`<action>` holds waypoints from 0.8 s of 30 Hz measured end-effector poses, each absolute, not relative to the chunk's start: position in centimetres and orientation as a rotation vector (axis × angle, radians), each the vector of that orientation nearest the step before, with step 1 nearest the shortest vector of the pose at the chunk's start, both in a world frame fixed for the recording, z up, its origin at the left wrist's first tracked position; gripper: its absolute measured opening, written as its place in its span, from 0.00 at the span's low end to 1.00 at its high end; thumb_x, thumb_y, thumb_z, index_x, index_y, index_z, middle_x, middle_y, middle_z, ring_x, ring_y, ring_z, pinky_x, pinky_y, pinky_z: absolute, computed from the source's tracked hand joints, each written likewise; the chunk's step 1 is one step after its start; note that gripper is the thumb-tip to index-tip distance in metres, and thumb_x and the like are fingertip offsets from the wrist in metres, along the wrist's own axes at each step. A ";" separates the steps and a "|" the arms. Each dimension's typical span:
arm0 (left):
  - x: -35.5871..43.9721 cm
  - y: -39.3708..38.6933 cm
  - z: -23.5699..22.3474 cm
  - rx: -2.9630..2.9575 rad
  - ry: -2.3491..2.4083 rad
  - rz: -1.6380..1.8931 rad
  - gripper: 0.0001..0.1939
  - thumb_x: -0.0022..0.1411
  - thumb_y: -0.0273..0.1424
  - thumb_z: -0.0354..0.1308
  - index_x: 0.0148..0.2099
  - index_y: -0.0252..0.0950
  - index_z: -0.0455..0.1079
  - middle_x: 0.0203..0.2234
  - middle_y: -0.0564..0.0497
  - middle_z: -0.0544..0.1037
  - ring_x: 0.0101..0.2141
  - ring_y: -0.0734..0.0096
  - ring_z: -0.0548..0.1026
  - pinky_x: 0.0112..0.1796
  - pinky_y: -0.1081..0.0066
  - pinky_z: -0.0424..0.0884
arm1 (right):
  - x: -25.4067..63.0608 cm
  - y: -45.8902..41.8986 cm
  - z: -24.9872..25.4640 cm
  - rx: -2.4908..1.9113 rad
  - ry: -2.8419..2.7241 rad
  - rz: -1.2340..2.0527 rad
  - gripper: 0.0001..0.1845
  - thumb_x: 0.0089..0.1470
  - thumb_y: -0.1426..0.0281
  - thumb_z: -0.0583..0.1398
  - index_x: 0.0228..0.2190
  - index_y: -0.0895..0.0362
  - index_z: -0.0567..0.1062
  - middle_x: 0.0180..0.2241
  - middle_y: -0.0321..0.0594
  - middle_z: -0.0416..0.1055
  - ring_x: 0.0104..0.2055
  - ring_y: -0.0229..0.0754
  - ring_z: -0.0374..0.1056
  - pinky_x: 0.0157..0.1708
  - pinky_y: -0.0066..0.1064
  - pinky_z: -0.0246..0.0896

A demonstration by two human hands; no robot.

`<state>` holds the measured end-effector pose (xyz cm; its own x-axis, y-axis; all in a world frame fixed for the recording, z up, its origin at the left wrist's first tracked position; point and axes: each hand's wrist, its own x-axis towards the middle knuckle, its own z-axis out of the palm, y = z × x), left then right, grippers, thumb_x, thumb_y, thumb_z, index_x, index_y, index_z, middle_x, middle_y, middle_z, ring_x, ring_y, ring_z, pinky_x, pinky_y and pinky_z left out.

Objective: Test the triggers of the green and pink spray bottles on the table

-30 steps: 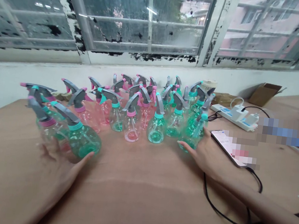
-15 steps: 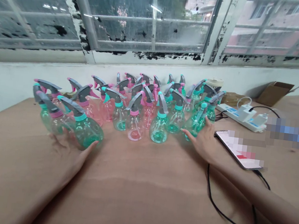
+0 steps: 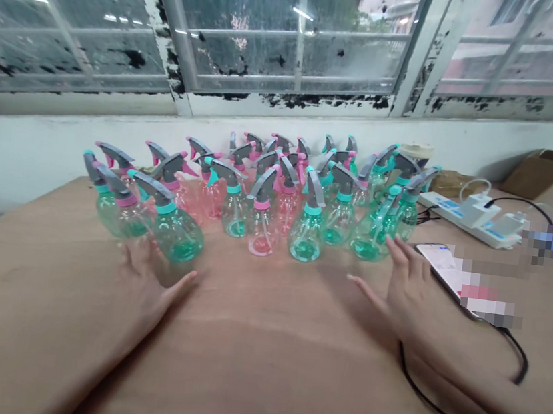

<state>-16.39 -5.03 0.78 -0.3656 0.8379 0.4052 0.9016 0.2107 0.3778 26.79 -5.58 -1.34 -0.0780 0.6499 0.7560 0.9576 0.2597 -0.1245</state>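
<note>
Several clear spray bottles, tinted green or pink with grey trigger heads, stand grouped across the table. My left hand (image 3: 151, 282) is open, fingers apart, just in front of a green spray bottle (image 3: 178, 234) at the group's left front; whether a fingertip touches it I cannot tell. Behind that hand is a clear bottle with a pink collar (image 3: 131, 216). My right hand (image 3: 400, 293) is open too, thumb spread from the fingers, a little in front of a green spray bottle (image 3: 371, 235) at the right. A pink-collared bottle (image 3: 262, 229) and a green one (image 3: 307, 234) stand front centre.
Right of the bottles lie a phone (image 3: 449, 275) with a black cable (image 3: 416, 379) and a white power strip (image 3: 499, 234) with plugs. An open cardboard box (image 3: 542, 174) sits by the wall. The windowed wall (image 3: 63, 140) runs behind the table (image 3: 249, 345).
Both hands have drawn back from the outer bottles toward me; the right hand has let its green bottle go. The left-side bottles now stand closer to the rest. The view has shifted slightly left.
</note>
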 end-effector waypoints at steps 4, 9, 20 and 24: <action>-15.9 -4.3 1.4 -1.605 -2.349 -0.764 0.58 0.51 0.60 0.56 0.71 0.38 0.33 0.68 0.31 0.34 0.64 0.29 0.43 0.57 0.36 0.51 | 23.1 -5.8 -1.2 -1.419 -2.044 -0.408 0.50 0.52 0.44 0.57 0.66 0.51 0.43 0.67 0.57 0.35 0.67 0.69 0.40 0.56 0.59 0.54; -15.3 -2.7 2.8 -1.559 -2.403 -0.702 0.57 0.54 0.59 0.56 0.71 0.39 0.27 0.67 0.29 0.28 0.65 0.29 0.40 0.56 0.37 0.52 | 18.5 -3.0 -2.1 -1.546 -2.059 -0.210 0.55 0.50 0.40 0.55 0.67 0.50 0.37 0.68 0.57 0.19 0.68 0.74 0.30 0.54 0.62 0.55; -16.2 -0.7 3.9 -1.607 -2.402 -0.781 0.55 0.55 0.56 0.58 0.71 0.39 0.29 0.67 0.26 0.31 0.63 0.25 0.47 0.53 0.35 0.56 | 15.4 0.4 -2.5 -1.612 -1.939 -0.093 0.49 0.56 0.42 0.48 0.66 0.59 0.40 0.67 0.63 0.17 0.67 0.76 0.30 0.52 0.63 0.58; -16.7 0.0 3.6 -1.624 -2.395 -0.779 0.54 0.56 0.56 0.57 0.71 0.40 0.31 0.67 0.26 0.33 0.64 0.27 0.44 0.53 0.35 0.55 | 15.6 0.2 -2.7 -1.643 -1.947 -0.086 0.54 0.53 0.40 0.48 0.66 0.62 0.40 0.67 0.66 0.20 0.67 0.77 0.32 0.51 0.62 0.59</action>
